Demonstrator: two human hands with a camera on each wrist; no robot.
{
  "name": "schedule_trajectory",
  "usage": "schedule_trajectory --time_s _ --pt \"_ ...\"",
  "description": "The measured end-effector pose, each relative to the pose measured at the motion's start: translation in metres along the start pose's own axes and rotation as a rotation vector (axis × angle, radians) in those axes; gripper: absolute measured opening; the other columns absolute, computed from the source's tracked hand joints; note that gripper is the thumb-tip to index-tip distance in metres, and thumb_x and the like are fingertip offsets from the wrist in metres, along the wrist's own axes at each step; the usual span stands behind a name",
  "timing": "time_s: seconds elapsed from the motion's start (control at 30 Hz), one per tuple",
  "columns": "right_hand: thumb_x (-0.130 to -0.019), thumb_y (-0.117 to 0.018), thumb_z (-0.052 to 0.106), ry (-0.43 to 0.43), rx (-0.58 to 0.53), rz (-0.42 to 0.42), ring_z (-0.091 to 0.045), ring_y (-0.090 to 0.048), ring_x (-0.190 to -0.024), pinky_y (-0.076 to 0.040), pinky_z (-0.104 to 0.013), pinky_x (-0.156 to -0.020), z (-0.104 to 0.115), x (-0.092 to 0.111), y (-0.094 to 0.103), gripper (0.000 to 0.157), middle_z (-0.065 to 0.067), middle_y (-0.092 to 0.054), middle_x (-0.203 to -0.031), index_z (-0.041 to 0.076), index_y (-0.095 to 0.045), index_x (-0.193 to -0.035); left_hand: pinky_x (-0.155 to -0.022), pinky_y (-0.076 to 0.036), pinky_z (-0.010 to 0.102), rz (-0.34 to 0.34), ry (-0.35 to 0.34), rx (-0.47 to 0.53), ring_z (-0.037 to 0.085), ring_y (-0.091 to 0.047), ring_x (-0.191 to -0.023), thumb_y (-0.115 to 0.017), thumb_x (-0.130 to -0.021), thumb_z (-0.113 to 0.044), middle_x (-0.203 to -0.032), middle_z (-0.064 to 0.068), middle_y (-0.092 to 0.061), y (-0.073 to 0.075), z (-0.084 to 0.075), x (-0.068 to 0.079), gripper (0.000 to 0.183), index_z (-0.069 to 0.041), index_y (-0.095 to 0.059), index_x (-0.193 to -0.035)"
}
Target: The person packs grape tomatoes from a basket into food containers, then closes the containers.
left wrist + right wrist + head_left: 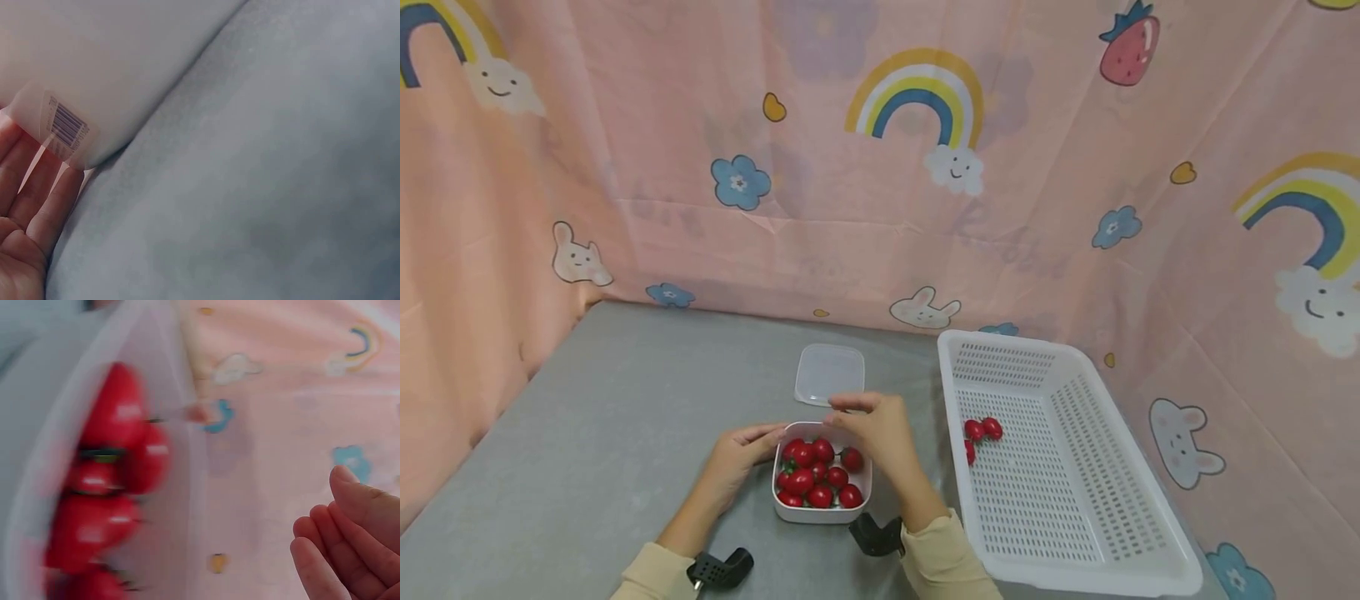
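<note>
A small white plastic container (823, 516) stands on the grey table, holding several red cherry tomatoes (800, 481), some with green stems. My left hand (739, 458) rests against its left side and back left corner. In the left wrist view, the straight fingers (55, 206) lie along the container wall beside a barcode label (67, 125). Over the container's back right corner hovers my right hand (874, 429), fingers loosely bent with nothing between them. The right wrist view has the thumb (365, 495) apart from the fingers, and the tomatoes (115, 412) blurred at left.
Behind the container lies a translucent square lid (830, 375), partly overlapped by my right fingertips. A large white perforated basket (1037, 500) stands at right with a few tomatoes (983, 429) by its left wall. A patterned pink curtain (820, 250) hangs behind the table.
</note>
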State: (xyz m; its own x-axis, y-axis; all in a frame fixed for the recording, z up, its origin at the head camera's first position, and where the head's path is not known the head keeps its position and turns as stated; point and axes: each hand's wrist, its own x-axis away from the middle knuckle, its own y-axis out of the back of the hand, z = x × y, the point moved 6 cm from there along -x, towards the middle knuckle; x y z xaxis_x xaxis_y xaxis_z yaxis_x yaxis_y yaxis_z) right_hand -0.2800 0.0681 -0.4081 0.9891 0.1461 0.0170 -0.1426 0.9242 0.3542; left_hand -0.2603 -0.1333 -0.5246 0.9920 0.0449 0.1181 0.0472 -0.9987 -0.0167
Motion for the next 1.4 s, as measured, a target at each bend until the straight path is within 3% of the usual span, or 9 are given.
schedule_trajectory --time_s 0.27,0.47,0.67,1.0,1.27,1.4 --pt "-0.082 -0.081 0.019 0.037 -0.048 -0.06 -0.02 -0.065 -0.115 -0.052 -0.041 -0.097 0.046 -0.005 0.033 0.021 -0.006 -0.077 -0.105 0.009 -0.08 -0.1 -0.082 -0.055 0.021 0.002 -0.002 -0.009 0.005 -0.071 -0.089 -0.069 -0.093 -0.019 -0.11 0.011 -0.076 -0.002 -0.003 -0.002 0.034 0.006 -0.07 -0.116" --pt "-0.081 -0.082 0.021 0.027 -0.039 -0.076 -0.017 -0.062 -0.119 -0.048 -0.042 -0.098 0.057 -0.01 0.057 0.024 -0.003 -0.077 -0.108 0.012 -0.079 -0.104 -0.081 -0.056 0.022 -0.002 0.01 0.007 0.005 -0.071 -0.088 -0.07 -0.093 -0.017 -0.106 0.007 -0.077 -0.002 -0.002 -0.003 0.033 0.007 -0.07 -0.115" --pt "-0.082 -0.081 0.03 -0.015 0.048 -0.075 -0.019 -0.056 -0.127 -0.043 -0.047 -0.106 0.051 -0.017 0.081 0.031 -0.002 -0.075 -0.116 0.015 -0.078 -0.109 -0.081 -0.056 0.021 -0.003 0.005 0.011 0.004 -0.07 -0.088 -0.068 -0.093 -0.016 -0.107 0.008 -0.076 -0.001 -0.003 -0.003 0.033 0.009 -0.069 -0.116" --pt "-0.088 -0.076 0.032 -0.066 0.066 -0.099 -0.023 -0.051 -0.132 -0.039 -0.048 -0.113 0.032 -0.013 0.127 0.038 -0.005 -0.062 -0.138 0.011 -0.073 -0.12 -0.082 -0.055 0.021 -0.002 0.009 -0.008 0.005 -0.071 -0.088 -0.068 -0.094 -0.017 -0.109 0.011 -0.076 -0.002 0.001 -0.001 0.032 0.007 -0.07 -0.115" --pt "-0.086 -0.077 0.038 -0.073 0.107 -0.214 -0.013 -0.058 -0.119 -0.047 -0.032 -0.101 0.01 -0.012 0.161 0.045 0.002 -0.073 -0.119 0.009 -0.073 -0.12 -0.081 -0.056 0.021 -0.005 -0.009 -0.009 0.004 -0.071 -0.088 -0.067 -0.094 -0.016 -0.108 0.009 -0.076 -0.002 -0.001 0.001 0.032 0.008 -0.069 -0.116" --pt "-0.087 -0.076 0.04 -0.076 0.14 -0.233 -0.013 -0.059 -0.115 -0.048 -0.032 -0.098 -0.002 -0.012 0.17 0.045 0.005 -0.075 -0.113 0.009 -0.073 -0.12 -0.08 -0.056 0.021 -0.006 0.002 0.008 0.004 -0.071 -0.087 -0.068 -0.094 -0.015 -0.106 0.006 -0.077 -0.001 -0.001 0.0 0.032 0.008 -0.069 -0.116"
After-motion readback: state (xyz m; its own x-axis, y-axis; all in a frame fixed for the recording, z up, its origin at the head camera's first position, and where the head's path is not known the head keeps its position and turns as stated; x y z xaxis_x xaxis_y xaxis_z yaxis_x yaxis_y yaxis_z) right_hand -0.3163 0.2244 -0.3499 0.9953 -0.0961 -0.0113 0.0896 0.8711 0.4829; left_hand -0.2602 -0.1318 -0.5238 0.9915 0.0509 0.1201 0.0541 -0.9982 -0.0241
